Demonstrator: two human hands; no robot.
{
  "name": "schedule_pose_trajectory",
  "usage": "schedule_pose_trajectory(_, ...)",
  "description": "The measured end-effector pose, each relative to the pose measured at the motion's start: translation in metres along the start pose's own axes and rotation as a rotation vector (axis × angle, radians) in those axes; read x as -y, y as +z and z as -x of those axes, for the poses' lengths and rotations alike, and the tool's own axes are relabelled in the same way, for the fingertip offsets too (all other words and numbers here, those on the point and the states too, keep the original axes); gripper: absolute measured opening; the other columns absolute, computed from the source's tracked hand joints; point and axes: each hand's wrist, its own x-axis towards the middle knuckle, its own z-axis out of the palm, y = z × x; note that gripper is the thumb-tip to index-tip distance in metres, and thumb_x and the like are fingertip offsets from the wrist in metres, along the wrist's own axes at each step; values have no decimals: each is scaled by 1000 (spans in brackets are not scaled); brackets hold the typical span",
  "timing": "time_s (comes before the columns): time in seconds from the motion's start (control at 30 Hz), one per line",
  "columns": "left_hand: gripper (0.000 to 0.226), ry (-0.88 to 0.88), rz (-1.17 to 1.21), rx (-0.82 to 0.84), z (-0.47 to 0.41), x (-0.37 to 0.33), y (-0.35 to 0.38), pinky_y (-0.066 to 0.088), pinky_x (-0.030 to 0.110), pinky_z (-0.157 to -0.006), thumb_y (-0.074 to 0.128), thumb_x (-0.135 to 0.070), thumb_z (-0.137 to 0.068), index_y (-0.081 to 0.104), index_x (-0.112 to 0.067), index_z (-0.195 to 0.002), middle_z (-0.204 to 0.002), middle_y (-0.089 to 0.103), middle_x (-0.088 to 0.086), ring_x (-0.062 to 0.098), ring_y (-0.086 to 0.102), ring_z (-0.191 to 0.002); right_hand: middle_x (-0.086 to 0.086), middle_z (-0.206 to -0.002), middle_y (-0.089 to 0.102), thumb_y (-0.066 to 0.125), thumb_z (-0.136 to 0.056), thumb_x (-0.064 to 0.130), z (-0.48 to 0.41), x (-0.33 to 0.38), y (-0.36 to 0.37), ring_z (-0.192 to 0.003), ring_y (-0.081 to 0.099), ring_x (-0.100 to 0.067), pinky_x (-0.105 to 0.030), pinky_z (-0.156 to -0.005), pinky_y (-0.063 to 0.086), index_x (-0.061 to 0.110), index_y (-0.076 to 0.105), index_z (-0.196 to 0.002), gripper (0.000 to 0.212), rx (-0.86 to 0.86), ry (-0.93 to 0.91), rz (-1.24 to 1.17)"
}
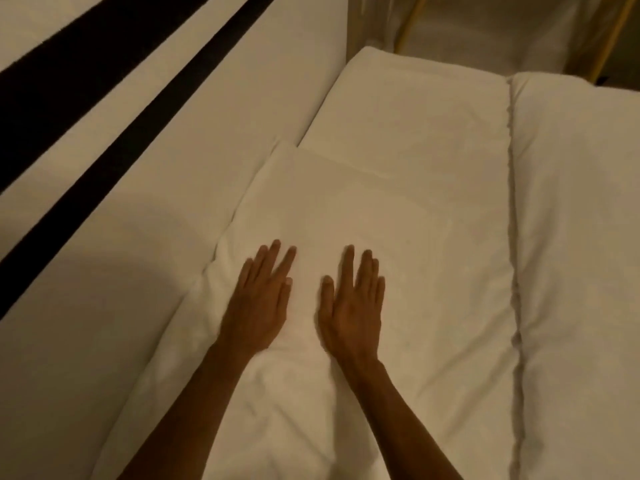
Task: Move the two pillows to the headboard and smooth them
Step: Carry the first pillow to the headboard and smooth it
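Note:
Two white pillows lie end to end along the cream headboard (145,174) on the left. The near pillow (346,209) overlaps the near end of the far pillow (415,109). My left hand (259,303) and my right hand (349,306) rest flat, palms down and fingers apart, on the near pillow, a hand's width from each other. Neither hand holds anything. The cloth is wrinkled around my left wrist and toward the headboard side.
The headboard carries two black stripes (114,133). A white duvet (581,254) covers the bed to the right of the pillows, with a puckered seam (514,271) between them. Beyond the bed's far end stands something with gold-coloured bars (606,39).

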Motion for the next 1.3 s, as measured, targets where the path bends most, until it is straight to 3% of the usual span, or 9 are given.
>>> schedule_pose_trajectory(0.2, 62, -327, -180, 20, 82, 55, -14, 36, 52, -114, 18, -41, -101, 37, -7, -149, -154, 38, 19, 37, 33, -144, -30, -160, 11, 24, -104, 40, 43, -68, -20, -150, 8, -42, -49, -123, 10, 14, 5, -158, 63, 51, 313, 237)
schedule_pose_trajectory(0.27, 54, -327, -170, -89, 78, 41, -20, 43, 51, -109, 28, -35, -105, 42, -3, -145, -149, 45, 21, 36, 40, -141, -27, -161, 10, 24, -105, 37, 34, -44, -24, -151, 7, -38, -46, -124, 7, 11, 5, -157, 62, -21, 232, 170)
schedule_pose_trajectory(0.4, 52, -84, -67, -55, 81, 1, -14, 30, 42, -120, 24, -34, -104, 30, -16, -153, -158, 31, 10, 27, 30, -147, -13, -164, -5, 19, -104, 49, 67, 10, -1, -153, -6, -26, -41, -125, 1, 16, -2, -158, 66, 48, -22, 83)
schedule_pose_trajectory(0.6, 68, -392, -180, 118, 162, 38, -24, 29, 46, -119, 4, -46, -96, 26, -17, -154, -158, 30, 16, 33, 29, -147, -37, -156, 14, 23, -102, 48, 127, -34, -9, -148, 10, -48, -53, -122, 10, 0, 4, -155, 73, 119, 359, 278)
schedule_pose_trajectory(0.73, 56, -248, -168, -37, 162, 25, -33, 34, 46, -117, 20, -38, -103, 31, -12, -152, -155, 36, 18, 34, 35, -144, -24, -162, 1, 16, -103, 51, 131, 1, -7, -152, 0, -35, -46, -124, 5, 10, -1, -157, 71, 7, 93, 133)
schedule_pose_trajectory(0.83, 59, -178, -144, 96, 182, 16, -26, 28, 43, -120, 12, -43, -101, 25, -20, -154, -160, 26, 10, 29, 29, -148, -23, -162, -8, 18, -101, 55, 170, 11, 8, -151, -8, -35, -47, -124, 2, 17, -6, -157, 72, 136, -62, 192)
schedule_pose_trajectory(1.13, 83, -428, -143, 210, 279, 21, -86, 56, 54, -88, -3, -51, -101, 57, -4, -134, -127, 63, 27, 46, 63, -113, -34, -159, 4, 0, -93, 62, 214, -3, -67, -150, 2, -42, -48, -124, 5, 6, -7, -155, 84, 342, 93, 478)
schedule_pose_trajectory(1.23, 87, -399, -122, 186, 303, -11, -120, 49, 52, -101, -9, -55, -97, 50, -9, -141, -138, 55, 23, 43, 55, -126, -33, -159, 2, -14, -83, 63, 240, 28, -104, -151, -1, -40, -47, -124, 1, 10, -8, -156, 90, 323, 20, 487)
schedule_pose_trajectory(1.3, 94, -411, -113, 122, 318, -34, -144, 39, 50, -111, -18, -60, -91, 39, -13, -148, -148, 45, 19, 40, 44, -137, -33, -159, 3, -6, -91, 62, 257, 53, -128, -151, -1, -41, -47, -124, 1, 13, -7, -156, 82, 294, -9, 473)
